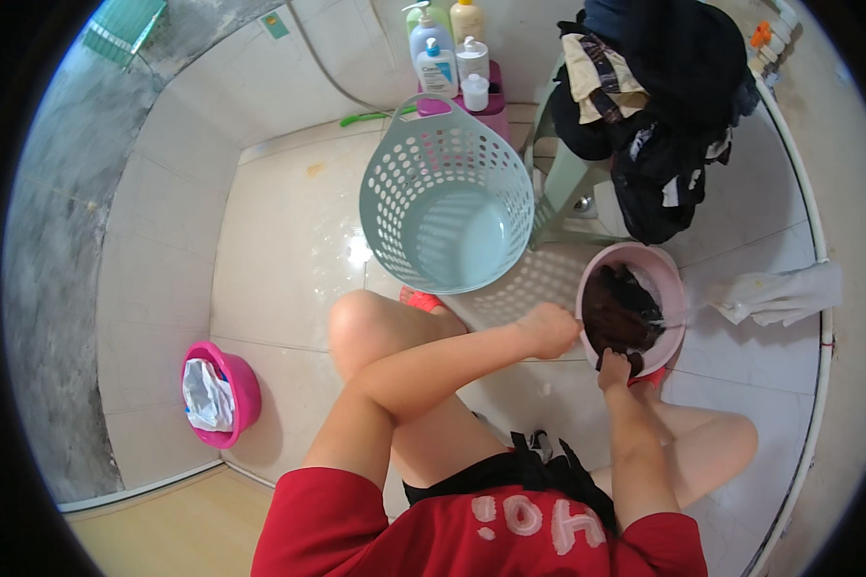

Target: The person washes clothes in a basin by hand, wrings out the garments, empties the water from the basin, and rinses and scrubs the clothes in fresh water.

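Note:
A pale pink basin (675, 288) stands on the floor before me, holding dark wet cloth (624, 310) in soapy-looking water. My left hand (552, 330) is closed at the basin's left rim and seems to grip it; its fingertips are partly hidden. At the near rim, my right hand (615, 368) holds an edge of the dark cloth. A thin stream of water appears to run into the basin from the right, by a whitish cloth or bag (779, 296) on the wall pipe. Left of the basin stands a light blue-green perforated laundry basket (447, 209), with nothing visible inside.
Dark clothes (664, 94) are heaped on a pale green plastic stool (566, 187) behind the basin. Pump bottles (436, 68) stand on a purple stool (501, 94) beyond the basket. A bright pink basin (245, 397) with white items is at the left. A pipe (808, 180) follows the right wall.

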Tool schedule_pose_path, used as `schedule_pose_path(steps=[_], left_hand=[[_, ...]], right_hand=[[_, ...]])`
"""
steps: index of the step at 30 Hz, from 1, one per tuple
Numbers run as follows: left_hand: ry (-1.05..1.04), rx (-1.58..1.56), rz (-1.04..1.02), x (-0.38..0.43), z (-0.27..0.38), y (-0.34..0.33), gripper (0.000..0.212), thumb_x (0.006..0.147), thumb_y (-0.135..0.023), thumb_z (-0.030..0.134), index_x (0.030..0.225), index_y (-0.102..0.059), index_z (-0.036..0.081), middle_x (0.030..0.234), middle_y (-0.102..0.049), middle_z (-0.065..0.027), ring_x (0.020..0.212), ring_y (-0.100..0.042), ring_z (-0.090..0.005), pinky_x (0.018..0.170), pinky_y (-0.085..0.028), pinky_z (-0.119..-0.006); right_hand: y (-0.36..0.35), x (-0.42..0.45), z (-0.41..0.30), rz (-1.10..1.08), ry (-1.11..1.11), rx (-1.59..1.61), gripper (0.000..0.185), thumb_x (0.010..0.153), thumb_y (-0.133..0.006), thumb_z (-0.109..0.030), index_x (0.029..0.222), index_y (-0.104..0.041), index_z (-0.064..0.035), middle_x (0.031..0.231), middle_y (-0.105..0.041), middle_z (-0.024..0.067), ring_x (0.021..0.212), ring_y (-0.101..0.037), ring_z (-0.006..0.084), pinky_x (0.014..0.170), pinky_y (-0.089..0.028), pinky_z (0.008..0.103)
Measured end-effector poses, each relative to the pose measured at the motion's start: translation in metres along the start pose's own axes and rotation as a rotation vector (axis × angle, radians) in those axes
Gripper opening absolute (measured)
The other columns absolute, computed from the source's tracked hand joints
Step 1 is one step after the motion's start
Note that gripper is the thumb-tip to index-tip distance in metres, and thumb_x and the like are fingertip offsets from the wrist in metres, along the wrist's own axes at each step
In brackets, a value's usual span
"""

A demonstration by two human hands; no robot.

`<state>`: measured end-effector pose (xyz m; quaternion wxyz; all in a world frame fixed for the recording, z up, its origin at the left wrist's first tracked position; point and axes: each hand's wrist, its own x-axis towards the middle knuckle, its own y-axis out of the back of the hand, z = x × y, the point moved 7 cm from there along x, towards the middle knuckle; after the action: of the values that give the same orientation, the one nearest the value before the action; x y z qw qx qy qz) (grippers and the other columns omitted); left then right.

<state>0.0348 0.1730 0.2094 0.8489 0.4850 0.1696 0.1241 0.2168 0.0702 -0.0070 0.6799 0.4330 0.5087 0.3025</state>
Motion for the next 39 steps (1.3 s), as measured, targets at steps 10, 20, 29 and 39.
schedule_pose_path(steps=[10, 20, 29, 39], left_hand=[[0.077, 0.031, -0.172, 0.006, -0.012, -0.035, 0.026, 0.079, -0.056, 0.024, 0.095, -0.057, 0.004, 0.093, -0.061, -0.0161, 0.089, -0.058, -0.0328, 0.078, -0.045, -0.042], [0.139, 0.012, -0.156, 0.019, -0.021, -0.053, 0.033, 0.079, -0.056, 0.025, 0.105, -0.056, 0.006, 0.095, -0.059, -0.0164, 0.093, -0.057, -0.0331, 0.079, -0.045, -0.042], [0.091, -0.004, -0.173, 0.023, 0.000, -0.085, 0.039, 0.078, -0.057, 0.023, 0.110, -0.050, 0.003, 0.106, -0.051, -0.0192, 0.098, -0.054, -0.0341, 0.082, -0.044, -0.043], [0.277, -0.074, -0.336, 0.019, -0.021, -0.093, 0.039, 0.081, -0.054, 0.025, 0.114, -0.048, 0.005, 0.106, -0.053, -0.0188, 0.098, -0.055, -0.0346, 0.085, -0.044, -0.041]], right_hand=[[0.024, -0.012, 0.001, 0.154, -0.062, 0.427, 0.022, 0.069, -0.062, -0.004, 0.091, -0.058, -0.0041, 0.089, -0.062, 0.0165, 0.091, -0.058, 0.0331, 0.079, -0.047, 0.0386], [0.098, -0.064, 0.112, 0.966, -0.699, 1.144, 0.035, 0.068, -0.063, -0.012, 0.100, -0.058, 0.0008, 0.094, -0.059, 0.0195, 0.092, -0.055, 0.0360, 0.085, -0.042, 0.0406], [0.034, 0.045, 0.069, 0.126, -0.210, 0.504, 0.091, 0.063, -0.076, -0.032, 0.139, -0.024, -0.0271, 0.146, -0.016, 0.0118, 0.134, -0.014, 0.0346, 0.103, -0.024, 0.0542], [0.002, 0.057, 0.011, -0.075, -0.246, 0.492, 0.055, 0.065, -0.070, -0.043, 0.105, -0.053, -0.0093, 0.093, -0.061, 0.0151, 0.089, -0.060, 0.0299, 0.075, -0.049, 0.0389]])
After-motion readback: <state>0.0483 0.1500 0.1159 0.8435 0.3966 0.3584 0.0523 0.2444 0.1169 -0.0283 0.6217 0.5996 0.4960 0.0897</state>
